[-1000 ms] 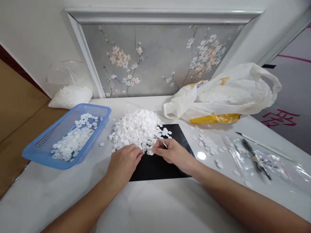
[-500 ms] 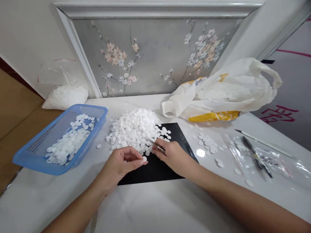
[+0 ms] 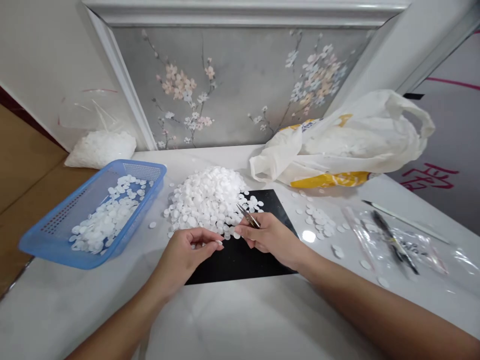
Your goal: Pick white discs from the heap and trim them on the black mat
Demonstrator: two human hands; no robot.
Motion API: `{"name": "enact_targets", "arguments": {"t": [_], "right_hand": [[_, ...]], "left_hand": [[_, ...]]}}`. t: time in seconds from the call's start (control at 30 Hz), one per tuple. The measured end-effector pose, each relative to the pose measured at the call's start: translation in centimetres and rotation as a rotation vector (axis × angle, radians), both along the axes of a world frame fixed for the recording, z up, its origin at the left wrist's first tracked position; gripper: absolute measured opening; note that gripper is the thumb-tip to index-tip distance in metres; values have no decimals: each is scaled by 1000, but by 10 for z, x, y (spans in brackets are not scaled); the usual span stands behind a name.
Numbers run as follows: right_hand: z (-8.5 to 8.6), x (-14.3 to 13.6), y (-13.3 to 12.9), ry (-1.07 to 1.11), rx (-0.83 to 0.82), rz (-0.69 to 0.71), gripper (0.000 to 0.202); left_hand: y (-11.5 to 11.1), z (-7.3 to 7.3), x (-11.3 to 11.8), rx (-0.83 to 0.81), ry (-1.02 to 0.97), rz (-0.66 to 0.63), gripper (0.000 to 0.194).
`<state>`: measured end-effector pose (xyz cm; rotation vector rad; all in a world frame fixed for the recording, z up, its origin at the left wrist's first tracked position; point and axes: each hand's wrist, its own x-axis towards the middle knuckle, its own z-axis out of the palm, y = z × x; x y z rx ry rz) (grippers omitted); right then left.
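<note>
While the left hand [image 3: 183, 257] pinches a small white disc [image 3: 219, 243] between thumb and fingertips, most of that disc is covered, and whether more lie behind the curled fingers cannot be told. The right hand [image 3: 268, 237] grips pointed metal tweezers [image 3: 250, 218], their rear end hidden in the grasp; whether its thumb also touches a disc at the pile's edge is unclear. Both hands are above a black board [image 3: 234, 262], its far part buried under the heap of white discs [image 3: 206, 197]. Left of them stands a blue plastic basket [image 3: 56, 250] holding more discs. Both forearms are cut off by the frame. At right, lettering on a clear plastic bag [image 3: 423, 250] is illegible.
</note>
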<state>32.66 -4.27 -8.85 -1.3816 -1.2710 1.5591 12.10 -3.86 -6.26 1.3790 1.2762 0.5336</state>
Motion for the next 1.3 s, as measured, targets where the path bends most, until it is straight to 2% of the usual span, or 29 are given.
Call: {"name": "enact_targets", "arguments": {"t": [0.13,0.27,0.4,0.47,0.53,0.63,0.7,0.77,0.87,0.97,1.07,1.13,1.23,1.3], "right_hand": [[1,-2,0,224,-81,-1,35],[11,4,1,342,-108,-53,34],[13,22,10,280,-53,-73,27],[10,32,16,171,27,-28,21],[7,37,20,91,85,-11,16],[7,38,19,-81,247,5,12],[8,35,16,-276,386,54,11],[7,31,13,-439,489,118,10],[1,26,12,-578,624,223,10],[-5,25,15,-619,682,271,16],[-5,24,17,-604,659,234,9],[-2,23,16,-530,569,149,14],[4,22,14,-234,296,42,20],[6,21,13,7,103,28,21]], "left_hand": [[-2,1,2,4,-46,13,15],[-4,7,6,-91,-225,73,19],[1,14,11,-158,-298,117,33],[5,16,15,-94,-177,68,38],[9,16,20,96,52,-11,31],[13,11,31,437,379,-101,10],[14,6,37,582,493,-160,13],[14,0,40,666,583,-223,16],[15,-5,41,703,707,-269,18],[17,-4,39,691,680,-262,20],[19,0,37,616,572,-214,21],[20,2,34,521,496,-156,23],[20,4,31,343,343,-89,26],[21,5,30,243,240,-63,26]]}}
